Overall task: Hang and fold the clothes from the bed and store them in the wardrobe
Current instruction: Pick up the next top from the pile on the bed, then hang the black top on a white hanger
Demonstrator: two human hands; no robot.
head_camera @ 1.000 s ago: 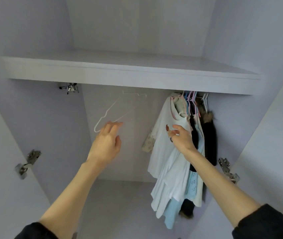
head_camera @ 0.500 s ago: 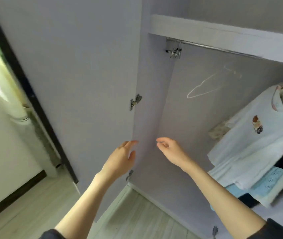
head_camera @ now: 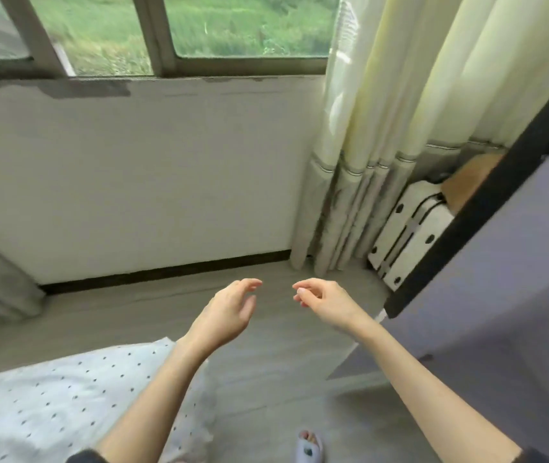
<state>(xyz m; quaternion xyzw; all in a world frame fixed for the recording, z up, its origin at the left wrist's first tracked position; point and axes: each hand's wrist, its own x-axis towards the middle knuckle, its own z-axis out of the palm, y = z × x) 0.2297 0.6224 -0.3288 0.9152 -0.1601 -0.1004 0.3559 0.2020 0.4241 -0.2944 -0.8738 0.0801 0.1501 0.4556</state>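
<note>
Bed (head_camera: 49, 406) at 8 o'clock: white cover with small dark dots, only its corner in frame. No clothes visible on that corner, so the next garment is out of view; can't tell where it lies.

My left hand (head_camera: 229, 312) at centre, just left of 6 o'clock line: fingers loosely curled and apart, holding nothing, over bare floor (head_camera: 266, 362).

My right hand (head_camera: 323, 299) just beside it, not touching: fingers relaxed, slightly bent, holding nothing.

Foot in a slipper (head_camera: 310, 451) at 6 o'clock, near the bed edge.

Curtain (head_camera: 383, 145) at 1 o'clock, pale suitcase (head_camera: 410, 235) at its base at 3 o'clock.

Wardrobe door (head_camera: 500, 279) open at 4 o'clock, dark edge close to my right forearm.

Judgement: between garments, turning toward the bed for the next piece.

Risks:
- Right elbow clips the open door edge if I swing wide; door is near.
- Foot catches the overhanging bed cover; trip.
- Frame is motion-blurred, so a fast blind grab could snag bedding instead of clothing.
</note>
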